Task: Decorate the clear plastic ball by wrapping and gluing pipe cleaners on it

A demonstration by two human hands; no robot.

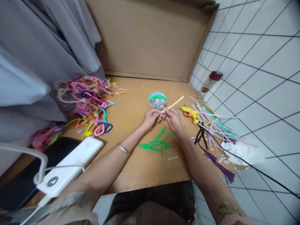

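Note:
Both my hands meet over the middle of the table, pinching a cream-coloured pipe cleaner [176, 102]. My left hand [152, 118] is closed at its near end. My right hand [172, 118] is closed on it a little further along, and the free end sticks out up to the right. Just beyond my fingers sits a clear round ball [157, 100] with a bright green band and a light blue top; my hands hide its lower edge. Several green pipe cleaners [156, 144] lie loose on the table between my forearms.
Left is a heap of coloured pipe cleaners [86, 97], with a white power bank [72, 165] nearer me. Right are a yellow glue gun [191, 114], its black cord, pastel pipe cleaners [214, 123], a purple tassel-like bundle [219, 165], white plastic [242, 152] and a red-lidded bottle [209, 84].

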